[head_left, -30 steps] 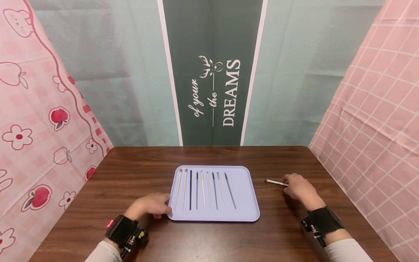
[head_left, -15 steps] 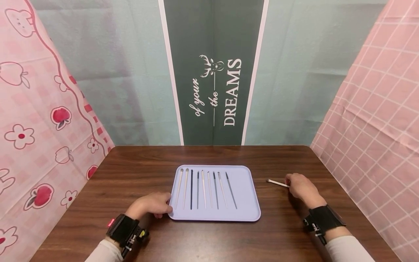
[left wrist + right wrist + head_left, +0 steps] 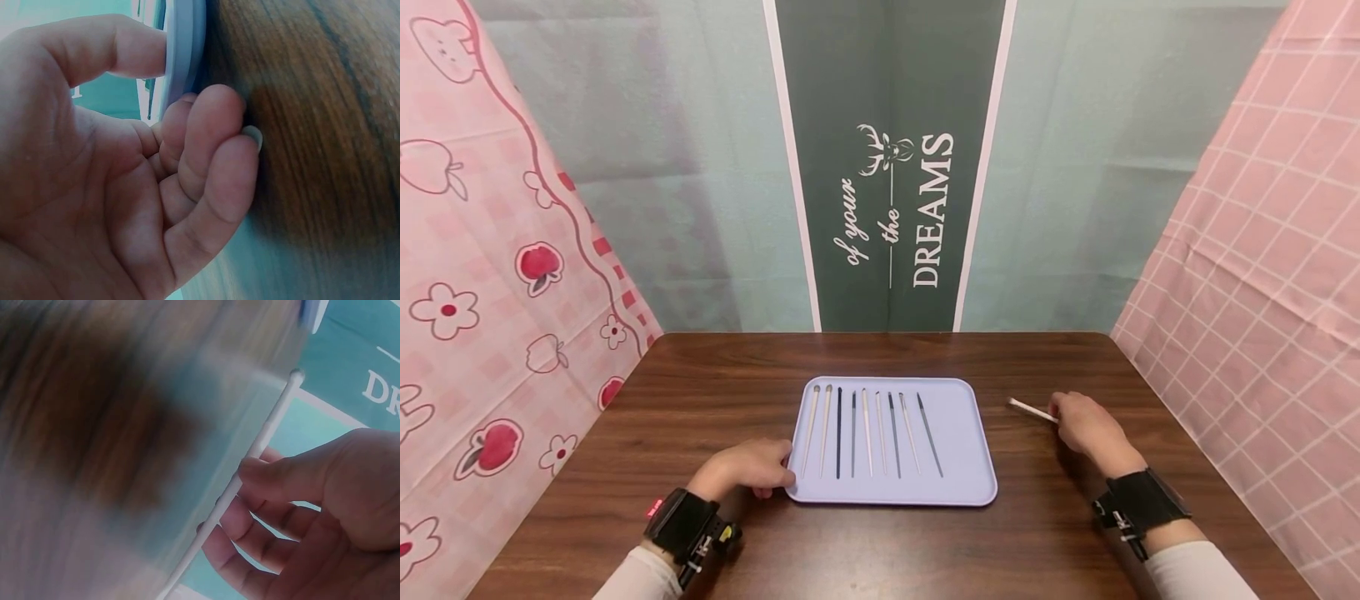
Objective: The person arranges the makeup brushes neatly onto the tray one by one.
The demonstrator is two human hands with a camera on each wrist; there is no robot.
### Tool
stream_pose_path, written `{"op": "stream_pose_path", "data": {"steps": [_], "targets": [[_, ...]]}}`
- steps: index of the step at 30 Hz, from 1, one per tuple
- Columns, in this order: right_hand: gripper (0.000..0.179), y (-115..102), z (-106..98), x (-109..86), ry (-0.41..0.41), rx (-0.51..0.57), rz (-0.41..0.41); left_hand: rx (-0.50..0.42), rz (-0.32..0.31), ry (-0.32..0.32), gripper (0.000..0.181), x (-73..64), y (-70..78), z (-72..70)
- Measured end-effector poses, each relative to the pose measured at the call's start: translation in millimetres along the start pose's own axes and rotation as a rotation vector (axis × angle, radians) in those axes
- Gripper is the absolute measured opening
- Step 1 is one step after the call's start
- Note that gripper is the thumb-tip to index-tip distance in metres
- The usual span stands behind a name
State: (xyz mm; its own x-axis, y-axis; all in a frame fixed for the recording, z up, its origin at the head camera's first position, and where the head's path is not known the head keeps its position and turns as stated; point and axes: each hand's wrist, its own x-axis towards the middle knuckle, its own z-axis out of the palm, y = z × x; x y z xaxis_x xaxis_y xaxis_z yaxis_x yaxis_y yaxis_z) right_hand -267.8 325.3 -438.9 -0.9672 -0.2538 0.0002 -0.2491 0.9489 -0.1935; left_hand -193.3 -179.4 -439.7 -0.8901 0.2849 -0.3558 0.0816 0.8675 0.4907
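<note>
My left hand (image 3: pixel 747 467) grips the left edge of a lilac tray (image 3: pixel 966 450). In the left wrist view the thumb (image 3: pixel 140 53) lies over the tray's rim (image 3: pixel 184 50), and the other fingers curl below it. Several slim makeup brushes lie in the tray side by side, pale ones and dark ones, such as a black brush (image 3: pixel 838 433) and a grey brush (image 3: pixel 929 437). Right of the tray, my right hand (image 3: pixel 1088 423) pinches a white-handled makeup brush (image 3: pixel 1032 409) between thumb and fingers. Its bristle end points left, toward the tray.
The dark wooden table (image 3: pixel 880 550) extends around the tray. Behind it hangs a green curtain (image 3: pixel 883 308) with white lettering. Pink patterned cloths flank the table, with an apple-print cloth (image 3: pixel 467 375) on the left and a checked cloth (image 3: pixel 1247 333) on the right.
In the last half second the right hand has shifted slightly up and left, and the bristle end of its makeup brush has tilted up. The left hand stays on the tray's edge.
</note>
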Motion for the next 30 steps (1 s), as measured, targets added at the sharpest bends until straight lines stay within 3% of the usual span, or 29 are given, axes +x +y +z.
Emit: {"op": "stream_pose_path", "data": {"steps": [7, 18, 30], "targets": [[0.017, -20, -3, 1.5, 0.012, 0.033, -0.003, 0.001, -0.010, -0.010, 0.016, 0.5, -0.7, 0.1], [0.011, -41, -6, 6.4, -0.020, 0.083, 0.071, -0.005, -0.007, -0.007, 0.015, 1.0, -2.2, 1.0], [0.009, -62, -2, 15.9, -0.020, 0.092, 0.062, -0.011, -0.005, 0.000, 0.015, 0.6, -2.5, 1.8]]}}
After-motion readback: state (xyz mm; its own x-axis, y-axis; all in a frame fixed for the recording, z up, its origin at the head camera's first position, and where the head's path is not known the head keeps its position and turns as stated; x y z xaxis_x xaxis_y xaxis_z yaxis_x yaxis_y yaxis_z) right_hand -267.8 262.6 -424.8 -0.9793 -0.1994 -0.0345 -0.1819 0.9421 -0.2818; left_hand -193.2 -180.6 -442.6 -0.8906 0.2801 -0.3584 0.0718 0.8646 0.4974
